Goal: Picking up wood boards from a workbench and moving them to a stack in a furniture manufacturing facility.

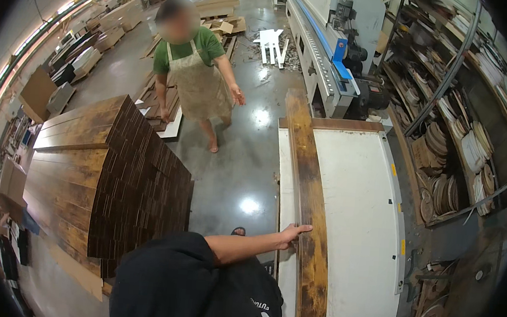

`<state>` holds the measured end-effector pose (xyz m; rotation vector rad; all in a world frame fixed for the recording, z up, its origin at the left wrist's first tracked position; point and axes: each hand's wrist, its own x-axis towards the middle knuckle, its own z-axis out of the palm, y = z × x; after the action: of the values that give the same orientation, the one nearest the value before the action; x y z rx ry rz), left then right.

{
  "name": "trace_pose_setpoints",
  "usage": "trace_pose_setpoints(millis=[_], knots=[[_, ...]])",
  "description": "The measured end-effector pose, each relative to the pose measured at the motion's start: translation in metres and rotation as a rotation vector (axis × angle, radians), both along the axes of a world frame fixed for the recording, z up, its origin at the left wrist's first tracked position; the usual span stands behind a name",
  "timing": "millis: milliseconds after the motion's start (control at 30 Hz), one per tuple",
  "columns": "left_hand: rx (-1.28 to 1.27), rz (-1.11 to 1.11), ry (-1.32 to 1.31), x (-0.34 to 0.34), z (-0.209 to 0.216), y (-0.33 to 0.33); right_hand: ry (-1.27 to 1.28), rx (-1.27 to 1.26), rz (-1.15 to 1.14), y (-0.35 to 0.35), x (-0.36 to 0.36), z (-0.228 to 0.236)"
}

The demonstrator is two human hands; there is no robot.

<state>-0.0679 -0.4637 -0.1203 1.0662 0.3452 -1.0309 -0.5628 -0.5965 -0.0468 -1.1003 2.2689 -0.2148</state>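
My left hand [292,235] reaches across from the left and closes on the left edge of a long brown wood-grain board [310,190]. One digit lies over the board's top face, while the other fingers are mostly hidden at its side. The board lies lengthwise on a white table [361,226], its far end reaching past the table's far edge. Whether it is a single board or a few stacked together, I cannot tell. My right hand is out of view.
A tall stack of wood-grain boards [67,173] stands at the left. A person in a green shirt and apron [194,82] stands on the floor ahead. Beyond the table is a long machine with a blue guide [340,58]. Shelves [446,132] hold rolls and strips at right.
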Motion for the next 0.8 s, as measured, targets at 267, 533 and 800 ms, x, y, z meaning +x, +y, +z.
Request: trace_pose_setpoints(millis=[267, 533, 800], knots=[[0.012, 0.017, 0.003, 0.025, 0.021, 0.02, -0.074, 0.046, -0.019, 0.028, 0.0, 0.016], [0.0, 0.016, 0.007, 0.054, 0.014, 0.033, -0.097, 0.097, -0.032, 0.055, -0.006, 0.042], [-0.008, 0.109, -0.035, 0.058, -0.004, 0.032, -0.123, 0.196, -0.039, 0.089, -0.019, 0.06]])
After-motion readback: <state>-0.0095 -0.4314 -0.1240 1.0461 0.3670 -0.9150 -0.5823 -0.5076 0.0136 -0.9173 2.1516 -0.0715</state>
